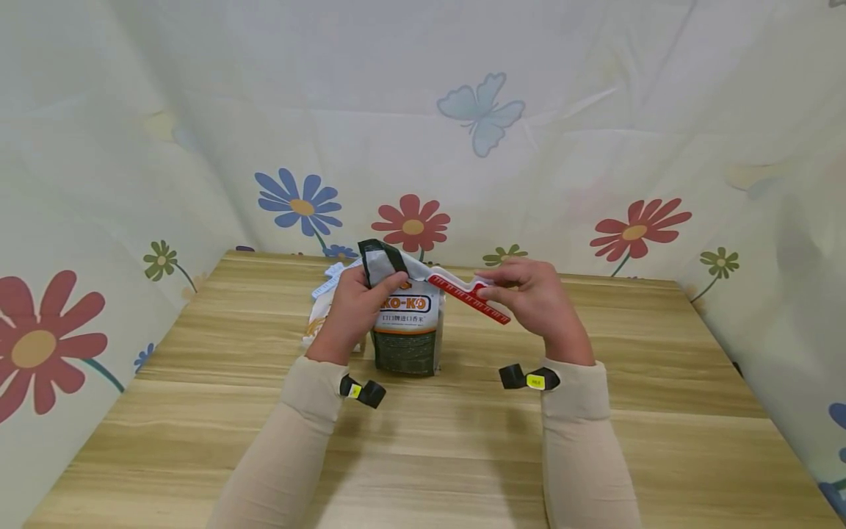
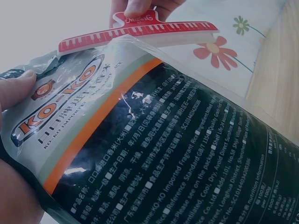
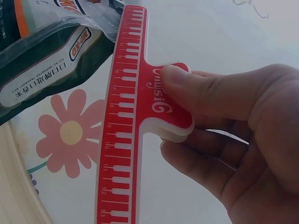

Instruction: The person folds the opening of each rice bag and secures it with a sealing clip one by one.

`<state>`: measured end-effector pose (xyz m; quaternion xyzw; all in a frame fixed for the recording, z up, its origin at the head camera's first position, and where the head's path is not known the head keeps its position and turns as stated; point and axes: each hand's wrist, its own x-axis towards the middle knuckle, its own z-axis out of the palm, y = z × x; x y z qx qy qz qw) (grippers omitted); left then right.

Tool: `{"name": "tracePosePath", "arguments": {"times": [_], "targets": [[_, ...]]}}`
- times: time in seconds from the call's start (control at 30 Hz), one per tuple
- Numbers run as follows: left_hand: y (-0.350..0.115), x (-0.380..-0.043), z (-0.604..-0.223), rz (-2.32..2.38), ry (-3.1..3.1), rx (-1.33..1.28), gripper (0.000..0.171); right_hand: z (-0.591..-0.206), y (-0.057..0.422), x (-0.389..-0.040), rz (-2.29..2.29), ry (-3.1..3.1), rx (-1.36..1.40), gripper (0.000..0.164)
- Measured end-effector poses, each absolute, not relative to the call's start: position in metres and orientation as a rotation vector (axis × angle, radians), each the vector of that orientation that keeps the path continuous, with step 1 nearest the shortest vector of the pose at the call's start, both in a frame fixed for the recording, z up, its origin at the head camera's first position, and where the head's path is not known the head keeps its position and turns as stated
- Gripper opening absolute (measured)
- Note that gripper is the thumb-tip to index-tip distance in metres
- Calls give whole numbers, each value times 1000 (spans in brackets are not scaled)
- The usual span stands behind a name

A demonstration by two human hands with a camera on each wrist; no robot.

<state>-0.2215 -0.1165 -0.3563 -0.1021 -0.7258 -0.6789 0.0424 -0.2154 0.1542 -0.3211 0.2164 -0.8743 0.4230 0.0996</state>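
Note:
A dark green and silver bag of rice [image 1: 405,345], marked KO-KO, stands on the table with its top folded over. My left hand [image 1: 357,301] grips the bag's upper left, thumb on the front. Between thumb and fingers, my right hand [image 3: 224,107] pinches the tab of a long red and white clip [image 3: 124,121] with a piano-key pattern. In the head view the clip slants down to the right, its left end at the bag's top right corner. The left wrist view shows the clip [image 2: 140,32] along the bag's top edge, behind the printed front.
Behind my left hand, a white package with orange-brown print [image 1: 317,316] stands on the wooden table [image 1: 218,426]. A light blue clip-like piece [image 1: 325,285] shows at its top. A floral curtain [image 1: 562,169] hangs behind and at both sides.

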Motion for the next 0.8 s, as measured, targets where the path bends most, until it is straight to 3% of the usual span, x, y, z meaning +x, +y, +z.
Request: {"name": "tracePosePath", "arguments": {"times": [0.8], "targets": [[-116, -222, -356, -2083, -2217, -329, 32, -323, 144, -214, 1149, -2482, 734, 31]]}}
